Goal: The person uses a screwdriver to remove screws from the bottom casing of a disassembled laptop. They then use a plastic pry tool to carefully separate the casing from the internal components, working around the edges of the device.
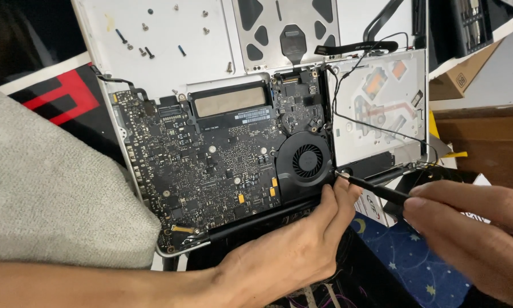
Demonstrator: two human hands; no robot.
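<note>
**Screwdriver tip at the fan corner of an opened laptop**

An opened laptop (154, 51) lies bottom-up, its black logic board (205, 159) exposed across the middle. The round black fan (306, 161) sits at the board's 3 o'clock side, and the silver optical drive (382, 108) lies just beyond it, further toward 3 o'clock. Thin black wires (376, 128) run over the drive.

The left hand (291, 251) comes in from 7 o'clock, fingers loosely curled and gripping nothing; its fingertips rest on the laptop's edge at the fan's 5 o'clock, just beside the tool's tip. The right hand (473, 234) enters from 4 o'clock and pinches a slim black screwdriver (376, 189) between its fingertips. The screwdriver slants toward 10 o'clock, its tip touching the spot at the fan's lower right corner, where fan and drive meet.

Loose screws (145, 40) lie scattered on the bare silver case at 11 o'clock. A grey cloth (51, 188) covers the 9 o'clock side, and a cardboard box (462, 80) stands at 2 o'clock
</note>
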